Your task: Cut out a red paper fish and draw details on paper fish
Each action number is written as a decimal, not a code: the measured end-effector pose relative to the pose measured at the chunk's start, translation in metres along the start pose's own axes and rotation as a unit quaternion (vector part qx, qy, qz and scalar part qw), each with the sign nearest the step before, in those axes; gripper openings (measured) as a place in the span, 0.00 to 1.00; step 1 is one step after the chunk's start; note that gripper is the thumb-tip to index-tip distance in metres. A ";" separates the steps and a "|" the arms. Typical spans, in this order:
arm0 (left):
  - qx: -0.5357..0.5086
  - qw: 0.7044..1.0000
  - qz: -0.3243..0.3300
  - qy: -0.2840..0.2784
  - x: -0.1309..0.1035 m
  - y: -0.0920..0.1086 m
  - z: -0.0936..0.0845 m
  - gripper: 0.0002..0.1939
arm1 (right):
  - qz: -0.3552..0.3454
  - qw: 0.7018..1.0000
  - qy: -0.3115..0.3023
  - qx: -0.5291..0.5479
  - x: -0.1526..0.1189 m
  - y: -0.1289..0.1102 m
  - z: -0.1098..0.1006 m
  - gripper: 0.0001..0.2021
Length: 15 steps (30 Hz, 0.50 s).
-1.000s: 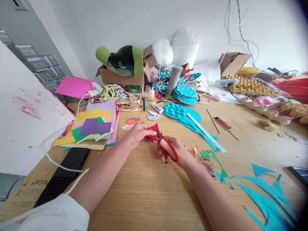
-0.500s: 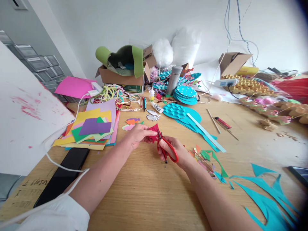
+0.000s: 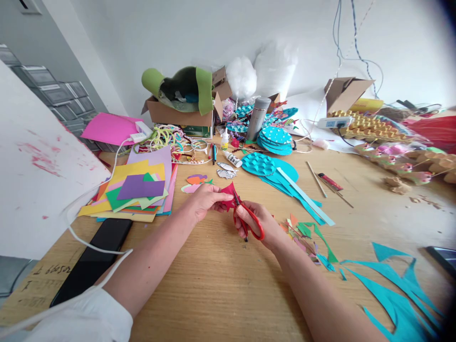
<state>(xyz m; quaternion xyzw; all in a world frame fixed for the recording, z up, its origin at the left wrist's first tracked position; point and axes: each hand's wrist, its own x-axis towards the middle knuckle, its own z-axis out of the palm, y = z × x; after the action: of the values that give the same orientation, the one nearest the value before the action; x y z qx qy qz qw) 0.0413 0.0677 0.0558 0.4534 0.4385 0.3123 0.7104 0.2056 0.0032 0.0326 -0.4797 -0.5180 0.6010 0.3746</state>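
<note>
My left hand (image 3: 208,200) pinches a small piece of dark red paper (image 3: 228,194) with a jagged outline, held just above the table. Red-handled scissors (image 3: 254,223) are gripped in my right hand (image 3: 259,221), with its fingers through the loops. The blades point up and away from me and meet the red paper; whether they are parted is hard to make out. Beyond my left hand lie cut paper shapes (image 3: 196,179) in orange, purple, green and pink. Two paper fish cutouts (image 3: 227,174) with drawn lines lie a little farther back.
Coloured paper sheets (image 3: 140,187) and a black phone (image 3: 96,256) lie at left, crossed by a white cable. Paper scraps (image 3: 306,235) and blue offcuts (image 3: 395,285) spread at right. Behind are blue discs (image 3: 258,164), a glue bottle (image 3: 233,159), a grey flask (image 3: 258,118) and boxes.
Almost nothing differs. The scissors' handles have shifted very slightly in my right hand, while the red paper and my left hand keep their place.
</note>
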 end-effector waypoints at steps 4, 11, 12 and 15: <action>0.000 1.000 -0.001 0.000 0.000 0.000 0.000 0.11 | 0.003 1.000 0.001 -0.006 0.000 0.000 -0.001 0.25; -0.001 1.000 -0.005 -0.003 -0.001 0.000 0.000 0.12 | -0.005 1.000 0.003 -0.004 0.000 -0.002 -0.001 0.25; 0.000 1.000 -0.006 -0.005 -0.001 0.000 0.000 0.12 | -0.006 1.000 0.004 -0.001 0.000 -0.002 0.000 0.25; 0.002 1.000 -0.009 -0.012 -0.001 0.001 0.000 0.12 | -0.007 1.000 0.011 0.003 0.000 -0.002 0.000 0.25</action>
<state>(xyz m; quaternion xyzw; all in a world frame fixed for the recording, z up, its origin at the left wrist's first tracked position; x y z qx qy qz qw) 0.0410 0.0671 0.0570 0.4548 0.4347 0.2989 0.7175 0.2051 0.0036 0.0341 -0.4814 -0.5151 0.5948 0.3860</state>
